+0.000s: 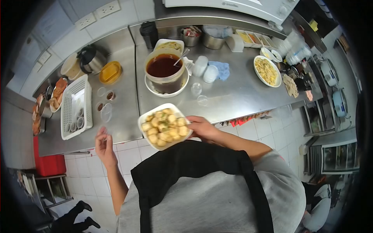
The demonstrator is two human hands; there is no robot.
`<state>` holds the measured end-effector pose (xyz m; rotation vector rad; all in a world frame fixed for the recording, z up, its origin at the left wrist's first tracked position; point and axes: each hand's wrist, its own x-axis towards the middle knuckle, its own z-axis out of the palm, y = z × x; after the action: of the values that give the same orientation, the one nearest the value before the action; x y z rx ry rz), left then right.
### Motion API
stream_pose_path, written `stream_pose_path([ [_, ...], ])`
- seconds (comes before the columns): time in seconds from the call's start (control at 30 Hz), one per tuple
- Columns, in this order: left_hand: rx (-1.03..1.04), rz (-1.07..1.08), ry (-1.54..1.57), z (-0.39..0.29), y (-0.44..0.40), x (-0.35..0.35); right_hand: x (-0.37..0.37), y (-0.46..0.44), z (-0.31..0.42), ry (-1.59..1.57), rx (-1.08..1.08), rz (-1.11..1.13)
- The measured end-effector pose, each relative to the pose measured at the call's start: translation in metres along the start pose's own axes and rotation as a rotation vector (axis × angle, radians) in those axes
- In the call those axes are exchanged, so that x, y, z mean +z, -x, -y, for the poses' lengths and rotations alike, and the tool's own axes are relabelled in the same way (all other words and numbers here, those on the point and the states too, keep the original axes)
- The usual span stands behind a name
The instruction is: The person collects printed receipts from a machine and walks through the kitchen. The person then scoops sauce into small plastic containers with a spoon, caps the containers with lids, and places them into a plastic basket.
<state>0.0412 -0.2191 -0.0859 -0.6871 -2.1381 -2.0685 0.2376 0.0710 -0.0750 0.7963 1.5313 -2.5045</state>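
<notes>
My right hand (201,128) is closed on the right rim of a white square bowl (141,125), tilted in front of my apron. Pale yellow round pieces with green herb flecks (163,126) fill it. My left hand (105,149) is raised at the counter's front edge, its fingers loosely bent and apart; the fingertips are blurred, and nothing plainly shows in them. Closest to that hand is a clear plastic lid (106,112) on the counter. Beyond the lid stand small cups of dark contents (110,95). A large tub of dark red-brown liquid (165,72) holds a ladle handle.
A white basket (89,105) with small cups stands left, beside a yellow container (110,72) and steel jug (91,60). Stacked clear cups (200,66), a blue cloth (221,70) and an oval dish of yellow food (267,71) are right. Another person's legs (77,217) show lower left.
</notes>
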Motion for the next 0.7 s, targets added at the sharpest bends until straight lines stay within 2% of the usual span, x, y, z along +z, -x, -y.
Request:
stream_pose_path([
  [0.03, -0.013, 0.016, 0.002, 0.0, 0.002, 0.002, -0.009, 0.027, 0.012, -0.035, 0.014, -0.074],
  [0.2, -0.084, 0.084, -0.047, 0.006, 0.011, 0.017, -0.105, 0.082, 0.004, -0.18, -0.242, -0.452],
  [0.3, -0.027, 0.166, -0.054, 0.006, 0.016, 0.04, -0.182, 0.084, 0.002, -0.133, -0.345, -0.621],
  [0.37, -0.062, 0.177, -0.019, -0.004, 0.018, 0.061, -0.236, 0.07, -0.004, -0.092, -0.46, -0.692],
  [0.47, -0.086, 0.183, 0.011, -0.011, 0.02, 0.08, -0.293, 0.048, 0.006, -0.103, -0.489, -0.729],
  [0.6, -0.196, 0.062, 0.045, -0.008, 0.023, 0.096, -0.325, 0.031, 0.025, -0.096, -0.473, -0.665],
  [0.7, -0.245, -0.035, -0.024, -0.009, 0.026, 0.101, -0.345, 0.029, 0.041, -0.001, -0.359, -0.624],
])
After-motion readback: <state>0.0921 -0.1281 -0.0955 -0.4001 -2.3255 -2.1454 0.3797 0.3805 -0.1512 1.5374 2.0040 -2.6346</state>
